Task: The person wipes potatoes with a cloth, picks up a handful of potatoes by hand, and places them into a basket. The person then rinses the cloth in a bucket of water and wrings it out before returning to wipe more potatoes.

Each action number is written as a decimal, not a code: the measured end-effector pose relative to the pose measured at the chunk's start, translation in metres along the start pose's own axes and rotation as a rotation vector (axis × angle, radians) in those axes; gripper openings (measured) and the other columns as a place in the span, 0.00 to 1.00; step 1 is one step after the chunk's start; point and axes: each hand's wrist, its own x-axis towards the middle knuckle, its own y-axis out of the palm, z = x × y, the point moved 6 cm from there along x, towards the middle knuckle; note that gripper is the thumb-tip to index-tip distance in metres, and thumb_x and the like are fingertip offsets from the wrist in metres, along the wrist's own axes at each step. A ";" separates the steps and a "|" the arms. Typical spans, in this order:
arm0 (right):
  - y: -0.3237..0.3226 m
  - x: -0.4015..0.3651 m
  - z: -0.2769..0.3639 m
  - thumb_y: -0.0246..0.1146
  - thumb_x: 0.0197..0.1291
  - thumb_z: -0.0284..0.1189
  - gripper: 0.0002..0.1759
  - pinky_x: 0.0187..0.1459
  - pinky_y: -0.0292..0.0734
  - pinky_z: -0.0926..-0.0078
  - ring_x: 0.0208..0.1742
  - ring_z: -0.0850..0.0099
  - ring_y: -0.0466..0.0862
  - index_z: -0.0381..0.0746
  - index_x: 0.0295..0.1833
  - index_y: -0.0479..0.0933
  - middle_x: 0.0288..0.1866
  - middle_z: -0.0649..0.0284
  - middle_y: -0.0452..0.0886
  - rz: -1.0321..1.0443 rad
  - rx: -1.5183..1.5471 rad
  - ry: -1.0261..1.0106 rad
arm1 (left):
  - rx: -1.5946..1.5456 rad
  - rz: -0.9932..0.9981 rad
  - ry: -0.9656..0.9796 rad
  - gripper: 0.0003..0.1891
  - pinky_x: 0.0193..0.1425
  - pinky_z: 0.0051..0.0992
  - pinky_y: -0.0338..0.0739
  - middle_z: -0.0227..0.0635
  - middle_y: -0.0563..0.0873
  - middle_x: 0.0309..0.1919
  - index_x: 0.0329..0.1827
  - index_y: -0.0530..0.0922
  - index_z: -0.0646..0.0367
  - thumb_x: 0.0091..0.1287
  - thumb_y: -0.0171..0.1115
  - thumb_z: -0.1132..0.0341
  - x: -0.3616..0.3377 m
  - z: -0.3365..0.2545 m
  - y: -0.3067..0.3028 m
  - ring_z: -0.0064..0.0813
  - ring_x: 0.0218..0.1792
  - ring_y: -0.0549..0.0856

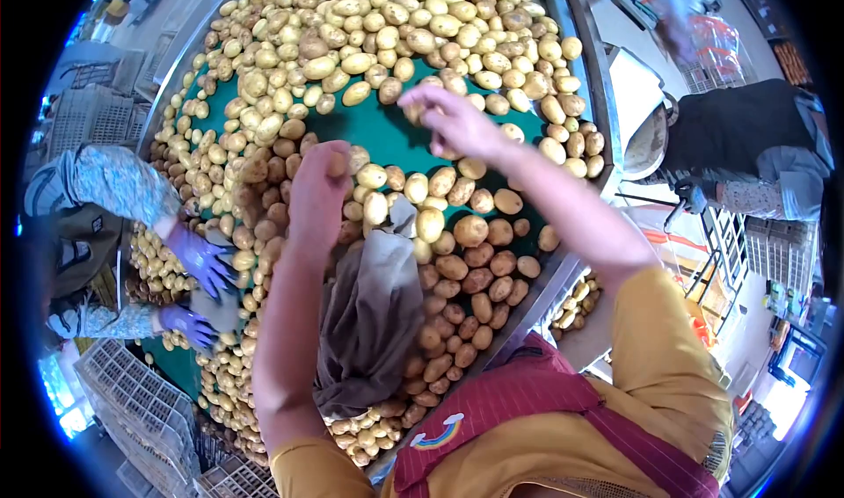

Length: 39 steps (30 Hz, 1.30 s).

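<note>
Potatoes (470,230) lie heaped over a green sorting surface (387,133). My left hand (318,186) is closed round a potato (338,165), low over the middle of the heap. Further right, my right hand (459,122) reaches across a bare green patch. Its curled fingers are closed on a potato (413,114) that is partly hidden by them. A grey-brown cloth (374,305) lies bunched on the potatoes between my forearms.
A metal side rail (607,102) borders the surface on the right. At the left, a co-worker's purple-gloved hands (200,259) rest over the potatoes. Plastic crates (141,392) stand at lower left. Another person (747,138) is at the right, beyond the rail.
</note>
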 end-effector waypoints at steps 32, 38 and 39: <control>0.039 -0.366 -0.031 0.62 0.70 0.34 0.18 0.41 0.74 0.76 0.66 0.54 0.78 0.28 0.51 0.80 0.56 0.46 0.79 -0.133 1.454 0.177 | 1.716 0.698 0.710 0.16 0.54 0.43 0.76 0.36 0.82 0.43 0.52 0.80 0.52 0.60 0.68 0.65 -0.060 0.153 0.241 0.41 0.49 0.82; 0.037 -0.356 -0.027 0.59 0.75 0.49 0.36 0.35 0.75 0.81 0.59 0.57 0.81 0.43 0.79 0.58 0.49 0.54 0.81 -0.268 1.370 0.239 | 1.379 0.484 0.758 0.13 0.59 0.41 0.66 0.32 0.82 0.42 0.48 0.82 0.50 0.60 0.67 0.64 -0.117 0.121 0.237 0.37 0.49 0.80; 0.040 -0.355 -0.027 0.57 0.75 0.52 0.38 0.34 0.75 0.81 0.59 0.57 0.81 0.45 0.80 0.57 0.49 0.55 0.81 -0.288 1.381 0.249 | 1.309 0.498 0.725 0.14 0.60 0.41 0.65 0.31 0.82 0.42 0.49 0.82 0.49 0.60 0.68 0.62 -0.136 0.114 0.233 0.36 0.50 0.80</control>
